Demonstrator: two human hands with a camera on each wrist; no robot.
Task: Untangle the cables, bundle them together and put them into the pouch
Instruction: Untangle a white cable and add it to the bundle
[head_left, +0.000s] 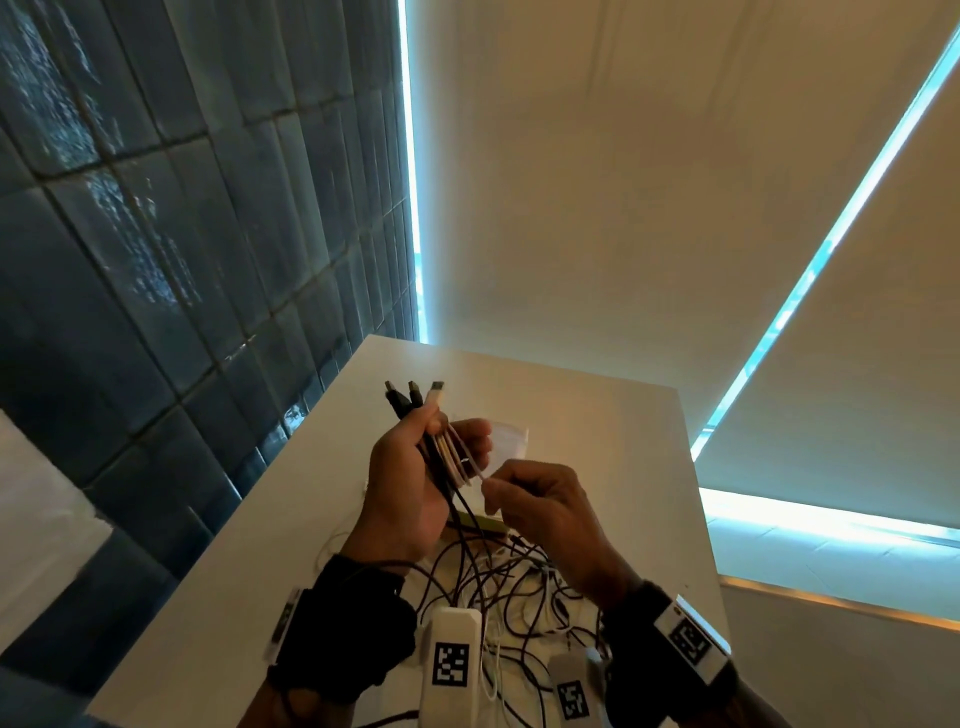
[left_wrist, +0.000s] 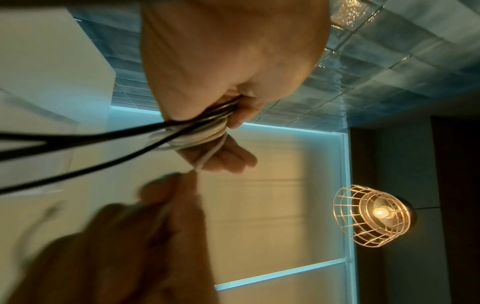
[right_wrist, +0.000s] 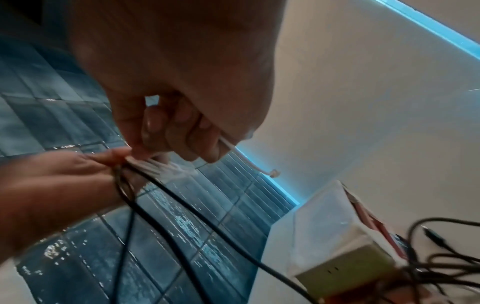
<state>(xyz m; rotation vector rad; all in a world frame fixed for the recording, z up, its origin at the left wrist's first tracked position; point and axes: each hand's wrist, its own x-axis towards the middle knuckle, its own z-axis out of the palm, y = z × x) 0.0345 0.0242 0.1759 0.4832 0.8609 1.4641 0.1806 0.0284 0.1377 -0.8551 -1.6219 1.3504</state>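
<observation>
My left hand grips a bundle of black and white cables above the table. Three USB plugs stick up out of the fist. My right hand pinches the loose end of a thin white cable that runs onto the bundle. In the left wrist view the white cable lies in several turns around the bundle, under the left hand's fingers. In the right wrist view the white cable comes out past the right hand's fingers and ends in a small knob. The clear pouch lies on the table behind my hands.
A tangle of loose black and white cables covers the white table under my wrists. A dark tiled wall runs along the left table edge. Pale blinds hang behind. A yellow-green part shows at the pouch's near end.
</observation>
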